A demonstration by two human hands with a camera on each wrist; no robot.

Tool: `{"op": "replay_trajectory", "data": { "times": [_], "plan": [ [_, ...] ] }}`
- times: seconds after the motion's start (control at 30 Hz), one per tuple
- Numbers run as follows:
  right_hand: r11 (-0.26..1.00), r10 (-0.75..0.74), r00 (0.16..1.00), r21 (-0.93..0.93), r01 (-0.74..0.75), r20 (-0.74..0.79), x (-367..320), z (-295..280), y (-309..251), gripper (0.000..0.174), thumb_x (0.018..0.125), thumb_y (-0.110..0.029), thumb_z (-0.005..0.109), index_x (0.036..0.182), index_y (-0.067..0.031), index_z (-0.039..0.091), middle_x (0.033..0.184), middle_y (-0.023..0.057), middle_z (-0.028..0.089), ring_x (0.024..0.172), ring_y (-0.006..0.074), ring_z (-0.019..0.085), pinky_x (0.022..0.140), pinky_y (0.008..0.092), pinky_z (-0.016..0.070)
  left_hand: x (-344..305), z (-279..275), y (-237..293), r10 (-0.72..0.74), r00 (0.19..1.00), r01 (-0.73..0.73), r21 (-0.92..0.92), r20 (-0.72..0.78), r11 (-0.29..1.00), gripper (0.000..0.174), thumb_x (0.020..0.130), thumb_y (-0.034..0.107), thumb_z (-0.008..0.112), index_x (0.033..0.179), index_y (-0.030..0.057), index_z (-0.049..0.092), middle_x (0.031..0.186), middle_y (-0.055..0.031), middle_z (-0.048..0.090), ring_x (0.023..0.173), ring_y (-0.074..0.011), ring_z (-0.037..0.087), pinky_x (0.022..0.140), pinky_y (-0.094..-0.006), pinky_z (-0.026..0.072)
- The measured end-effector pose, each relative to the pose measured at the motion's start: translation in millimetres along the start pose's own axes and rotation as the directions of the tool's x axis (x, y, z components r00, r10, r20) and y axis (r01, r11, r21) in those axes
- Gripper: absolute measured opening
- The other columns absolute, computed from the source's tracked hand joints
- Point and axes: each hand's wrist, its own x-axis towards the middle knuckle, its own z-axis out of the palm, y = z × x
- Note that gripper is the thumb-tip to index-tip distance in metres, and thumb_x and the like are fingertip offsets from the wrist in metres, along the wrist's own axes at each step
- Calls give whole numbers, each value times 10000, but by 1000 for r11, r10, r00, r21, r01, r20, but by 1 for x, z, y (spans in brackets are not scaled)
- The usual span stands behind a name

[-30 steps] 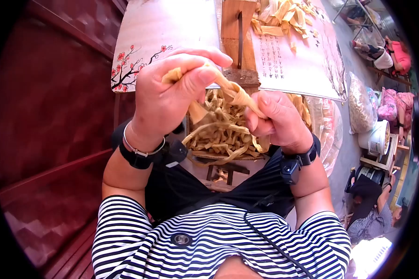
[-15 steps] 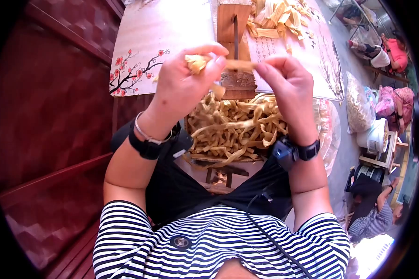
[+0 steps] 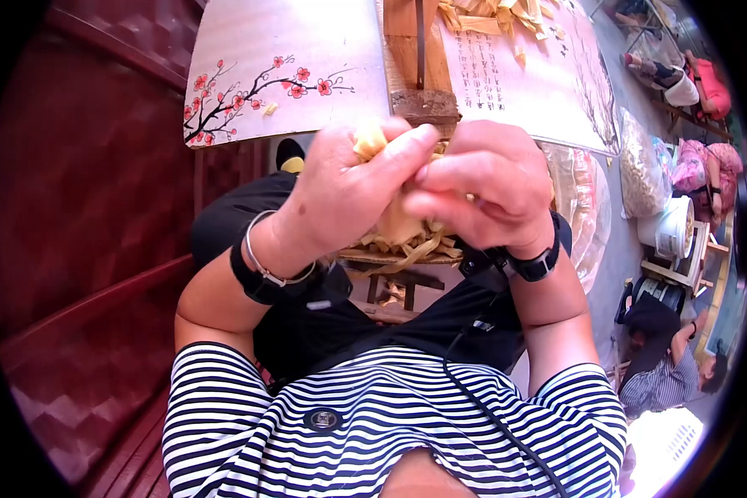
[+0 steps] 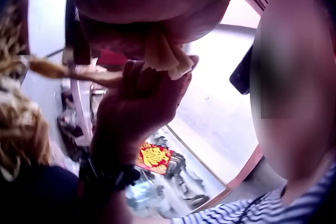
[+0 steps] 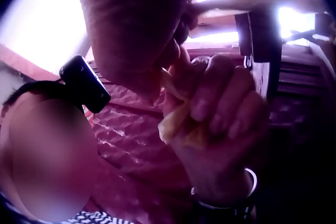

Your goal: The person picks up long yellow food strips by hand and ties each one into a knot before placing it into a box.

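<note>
Both hands meet over a heap of pale yellow strips (image 3: 419, 247) that lies in front of the lap. My left hand (image 3: 340, 187) curls round a flat, pale yellow strip (image 3: 369, 139), and a folded bit of it sticks out above the thumb. Close against its fingertips, my right hand (image 3: 498, 183) pinches the same strip, with its fingers blurred. In the left wrist view a folded end (image 4: 164, 58) shows between the hands, and a length (image 4: 79, 74) trails past the right hand. The right wrist view shows the left fingers (image 5: 220, 95) curled tight over the strip. The middle of it is hidden.
A table with a blossom-printed top (image 3: 290, 108) stands ahead, bearing a wooden stand (image 3: 427, 104) with a dark metal bar and more strips (image 3: 498, 21). A red wall (image 3: 83, 207) is at the left. Right are plastic bags (image 3: 639, 166), a white bucket (image 3: 672, 236) and seated people.
The strip was stretched between the hands, the right hand pulling outward and up. Now the hands have come together lower down, and the strip is bunched between them.
</note>
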Motion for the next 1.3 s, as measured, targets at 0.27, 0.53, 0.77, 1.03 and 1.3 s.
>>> {"op": "replay_trajectory", "data": {
  "times": [0.27,0.53,0.77,1.03,1.3],
  "plan": [
    [770,566,824,369,-520,-21,-16,-14,-11,139,879,-141,660,834,-11,677,640,20,612,563,65,545,500,215,419,-7,0,7,236,670,-226,-109,704,968,371,822,274,713,1051,-14,670,937,-114,695,719,-188,647,638,-278,511],
    [-296,718,403,772,-563,568,-29,28,-6,235,855,-181,689,1000,0,652,848,39,667,637,58,577,560,176,453,8,-11,-4,755,520,-723,677,399,141,274,670,240,778,820,33,682,871,-95,629,603,-225,622,498,-273,487],
    [552,746,666,565,-613,-7,-18,12,-18,169,916,-143,616,966,14,653,757,19,665,624,62,594,542,198,476,4,-14,0,506,841,-484,681,190,549,246,770,82,710,993,-15,673,1064,-175,651,875,-268,671,730,-303,540],
    [675,732,671,5,-738,116,-20,10,-10,221,897,-190,565,837,13,626,625,115,575,535,209,575,526,308,453,4,-11,-8,569,772,-567,712,283,415,63,764,-4,645,804,-50,628,1011,-154,656,740,-237,668,651,-298,535],
    [-42,650,500,684,-728,572,-29,-5,-5,513,923,-495,513,709,-33,573,535,-20,442,426,49,284,430,217,215,3,-30,14,484,858,-458,168,-172,873,225,911,151,574,830,-52,628,954,-161,639,566,-72,499,541,-221,434]
  ]
}}
